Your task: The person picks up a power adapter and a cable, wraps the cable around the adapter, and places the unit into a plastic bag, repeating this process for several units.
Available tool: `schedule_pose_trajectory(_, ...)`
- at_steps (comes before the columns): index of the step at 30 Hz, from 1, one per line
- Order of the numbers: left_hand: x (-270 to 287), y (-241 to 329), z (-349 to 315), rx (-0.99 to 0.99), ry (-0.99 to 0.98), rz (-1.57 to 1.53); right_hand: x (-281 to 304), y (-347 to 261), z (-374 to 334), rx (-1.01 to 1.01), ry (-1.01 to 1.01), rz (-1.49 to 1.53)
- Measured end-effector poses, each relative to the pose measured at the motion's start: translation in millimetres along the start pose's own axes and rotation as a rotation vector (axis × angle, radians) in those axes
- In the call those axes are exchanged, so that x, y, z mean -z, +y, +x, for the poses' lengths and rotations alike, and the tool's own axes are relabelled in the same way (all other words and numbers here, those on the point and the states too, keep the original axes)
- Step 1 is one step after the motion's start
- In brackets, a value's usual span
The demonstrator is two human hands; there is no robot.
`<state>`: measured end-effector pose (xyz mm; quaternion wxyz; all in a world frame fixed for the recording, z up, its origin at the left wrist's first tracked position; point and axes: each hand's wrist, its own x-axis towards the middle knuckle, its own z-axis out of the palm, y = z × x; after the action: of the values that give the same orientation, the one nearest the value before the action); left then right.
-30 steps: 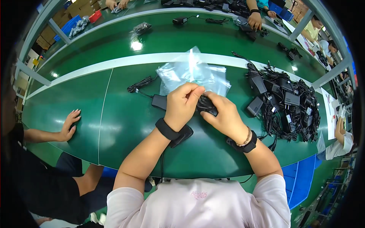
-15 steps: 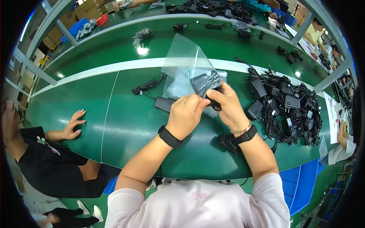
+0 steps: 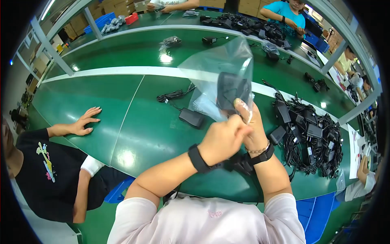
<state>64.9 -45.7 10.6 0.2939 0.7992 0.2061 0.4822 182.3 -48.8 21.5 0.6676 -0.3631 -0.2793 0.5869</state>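
Note:
A clear plastic bag (image 3: pixel 235 55) stands up in front of me with a black power adapter (image 3: pixel 233 87) inside. My right hand (image 3: pixel 256 132) grips the bag's lower part, thumb pressed on the film over the adapter. Right beside it, my left hand (image 3: pixel 223 140) is closed, fingers curled by the bag's lower end; what they pinch, if anything, is hidden. More clear bags (image 3: pixel 205 103) lie flat behind the raised one. A loose adapter (image 3: pixel 191 117) with its coiled cable (image 3: pixel 170 96) lies left of them. Under my wrists sits a dark object (image 3: pixel 241 164), partly covered.
A heap of black adapters and cables (image 3: pixel 310 132) covers the green table's right side. A co-worker's hand (image 3: pixel 85 122) rests on the table at left. Beyond a white strip (image 3: pixel 122 72) lie a bagged item (image 3: pixel 170 42) and another adapter (image 3: pixel 209 40). Metal posts (image 3: pixel 50 55) frame the bench.
The bag with the adapter has been raised more upright, and the adapter sits deeper in it. My left hand has shifted to the bag's lower end. The whole view has tilted slightly.

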Motion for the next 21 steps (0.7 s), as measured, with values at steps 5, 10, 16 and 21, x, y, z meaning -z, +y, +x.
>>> schedule_pose_trajectory(5,3.4,-1.9,4.3,-0.097,-0.024,0.050,-0.4,-1.9,9.0,0.505,-0.013,-0.425)
schedule_pose_trajectory(10,22.7,0.8,-4.9,0.095,-0.068,0.065,40.4,-11.1,6.0,0.415,0.122,-0.270)
schedule_pose_trajectory(16,14.6,-32.8,-14.0,0.218,-0.199,0.081,58.8,-53.2,-7.1,0.389,0.131,-0.166)
schedule_pose_trajectory(21,12.5,-37.3,18.4,0.309,0.565,-0.477,40.7,-47.5,-18.9,0.250,0.022,-0.499)
